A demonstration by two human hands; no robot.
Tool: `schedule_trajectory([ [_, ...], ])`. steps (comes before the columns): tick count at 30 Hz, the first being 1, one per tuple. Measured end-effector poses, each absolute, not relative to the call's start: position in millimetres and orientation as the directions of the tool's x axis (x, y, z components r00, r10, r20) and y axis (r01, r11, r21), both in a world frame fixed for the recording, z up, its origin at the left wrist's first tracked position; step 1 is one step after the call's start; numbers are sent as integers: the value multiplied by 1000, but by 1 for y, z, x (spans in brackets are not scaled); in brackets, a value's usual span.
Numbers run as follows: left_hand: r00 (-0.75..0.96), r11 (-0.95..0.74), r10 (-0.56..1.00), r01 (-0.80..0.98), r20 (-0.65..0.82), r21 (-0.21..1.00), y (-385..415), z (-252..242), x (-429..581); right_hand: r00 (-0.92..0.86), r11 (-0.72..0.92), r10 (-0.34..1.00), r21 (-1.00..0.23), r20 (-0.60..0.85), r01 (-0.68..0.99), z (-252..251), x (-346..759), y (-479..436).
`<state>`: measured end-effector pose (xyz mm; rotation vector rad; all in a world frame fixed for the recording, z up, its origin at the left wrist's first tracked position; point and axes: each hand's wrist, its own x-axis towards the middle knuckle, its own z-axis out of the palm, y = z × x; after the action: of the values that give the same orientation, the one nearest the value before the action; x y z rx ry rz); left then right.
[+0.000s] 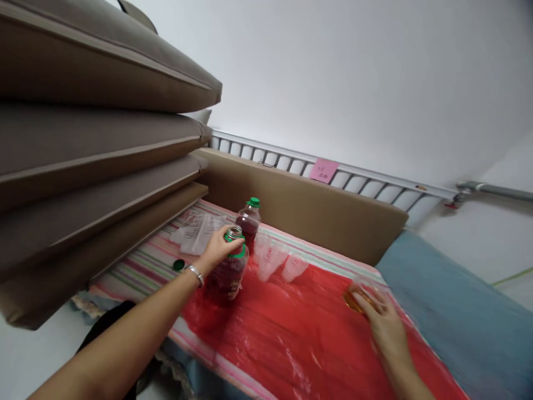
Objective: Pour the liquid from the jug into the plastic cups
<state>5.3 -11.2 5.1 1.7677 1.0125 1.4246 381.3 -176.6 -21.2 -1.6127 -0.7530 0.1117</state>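
My left hand (220,244) is closed around the neck of a big clear bottle (227,278) with dark liquid in it. The bottle stands upright, its mouth uncapped and a green ring round its neck. To the right, my right hand (385,319) grips a clear plastic cup (358,297), tilted, with some amber liquid inside. Behind the first bottle is a second bottle (249,222) with a green cap on. Several clear plastic cups (272,260) lie on their sides on the red plastic sheet (300,328). A loose green cap (179,265) rests left of my left wrist.
Clear plastic bags (200,233) lie on the striped cloth (145,266) at the left. Stacked brown cushions (104,133) overhang that side. A brown board (308,200) stands along the back before a white radiator (375,186) with a pink note (323,170). Blue fabric (453,300) is at right.
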Motion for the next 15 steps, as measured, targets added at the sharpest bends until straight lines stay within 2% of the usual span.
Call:
schedule_trajectory([
  [2, 123, -501, 865, 144, 486, 854, -11, 3, 4, 683, 88, 675, -950, 278, 300, -1, 336, -160],
  [5, 140, -503, 862, 116, 487, 857, -10, 1, 3, 552, 160, 775, -941, 307, 299, 27, 277, -134],
  [9, 139, -498, 864, 105, 484, 861, -7, -3, 2, 434, 226, 819, -905, 377, 359, 49, 221, -98],
  [15, 118, -507, 861, 134, 495, 851, -2, -7, 0, 272, 233, 853, -792, 445, 564, 65, 174, -63],
])
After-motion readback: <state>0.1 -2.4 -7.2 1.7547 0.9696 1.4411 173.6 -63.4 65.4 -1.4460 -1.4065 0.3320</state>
